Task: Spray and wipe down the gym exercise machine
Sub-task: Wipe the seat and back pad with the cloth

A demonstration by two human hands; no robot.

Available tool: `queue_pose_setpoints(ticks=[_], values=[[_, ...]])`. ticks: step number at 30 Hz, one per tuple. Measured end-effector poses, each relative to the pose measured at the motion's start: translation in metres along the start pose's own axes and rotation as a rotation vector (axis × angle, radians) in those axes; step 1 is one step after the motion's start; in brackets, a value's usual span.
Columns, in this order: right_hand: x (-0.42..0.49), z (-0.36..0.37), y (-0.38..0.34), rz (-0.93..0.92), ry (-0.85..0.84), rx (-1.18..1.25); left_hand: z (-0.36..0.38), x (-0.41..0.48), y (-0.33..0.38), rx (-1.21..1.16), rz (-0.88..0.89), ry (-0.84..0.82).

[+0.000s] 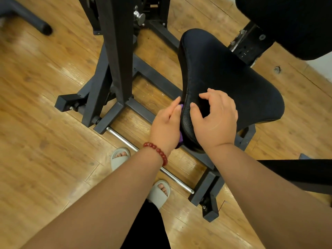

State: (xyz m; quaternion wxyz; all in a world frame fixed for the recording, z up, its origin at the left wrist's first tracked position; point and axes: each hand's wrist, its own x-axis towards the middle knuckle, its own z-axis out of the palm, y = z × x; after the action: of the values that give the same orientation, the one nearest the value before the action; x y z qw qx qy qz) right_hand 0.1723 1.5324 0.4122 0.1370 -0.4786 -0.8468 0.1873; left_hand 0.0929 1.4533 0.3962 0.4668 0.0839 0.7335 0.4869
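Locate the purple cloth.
Head view, centre: the purple cloth is under the left hand, pressed against the left edge of the black seat, beside the right hand.

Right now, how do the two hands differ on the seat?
The left hand presses a purple cloth against the side edge of the seat; the right hand, without cloth, rests on its top. The left wrist wears a red bead bracelet; the right wrist is bare. Both touch the black seat.

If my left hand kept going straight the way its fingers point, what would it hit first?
Probably the black seat pad. Your left hand presses the purple cloth against the pad's side, fingers aimed along it toward the narrow front end. Depth is unclear; it could slip underneath.
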Motion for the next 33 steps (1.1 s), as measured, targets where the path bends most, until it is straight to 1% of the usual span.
queue_pose_setpoints(ticks=[2,5,8,10,12,15,18,22,26,29,30,31,33], values=[[0.0,0.001,-0.001,0.004,0.003,0.002,0.0,-0.013,-0.008,0.013,0.03,0.028],[-0.001,0.001,-0.001,0.0,0.015,0.013,0.0,-0.002,-0.001,0.003,0.016,0.009],[-0.001,0.002,-0.001,-0.001,0.02,0.019,-0.002,0.032,0.016,-0.029,-0.084,-0.056],[-0.001,0.002,-0.001,0.0,0.02,0.019,-0.003,0.039,0.021,-0.056,-0.124,-0.106],[-0.001,0.002,0.0,-0.001,0.021,0.023,-0.007,0.024,0.017,-0.053,-0.101,-0.123],[-0.001,0.003,-0.001,-0.003,0.032,0.028,-0.009,0.004,0.01,-0.117,-0.047,-0.108],[0.0,0.003,-0.001,-0.007,0.026,0.02,-0.006,0.025,0.009,-0.067,-0.043,-0.078],[0.0,0.003,0.0,-0.001,0.014,0.018,-0.003,0.049,0.012,-0.023,-0.079,-0.116],[0.001,0.003,0.0,-0.002,0.018,0.018,-0.009,0.026,0.0,-0.079,-0.058,-0.122],[0.001,0.005,0.001,-0.004,0.022,0.02,-0.012,0.027,0.0,-0.057,-0.037,-0.119],[0.001,0.005,0.001,-0.004,0.02,0.022,-0.01,0.036,0.004,-0.05,-0.066,-0.124],[0.0,0.005,0.001,-0.004,0.017,0.026,-0.007,0.043,0.011,-0.073,-0.135,-0.128],[0.001,0.003,0.001,-0.002,0.009,0.032,-0.002,0.053,0.023,-0.195,-0.279,-0.132]])
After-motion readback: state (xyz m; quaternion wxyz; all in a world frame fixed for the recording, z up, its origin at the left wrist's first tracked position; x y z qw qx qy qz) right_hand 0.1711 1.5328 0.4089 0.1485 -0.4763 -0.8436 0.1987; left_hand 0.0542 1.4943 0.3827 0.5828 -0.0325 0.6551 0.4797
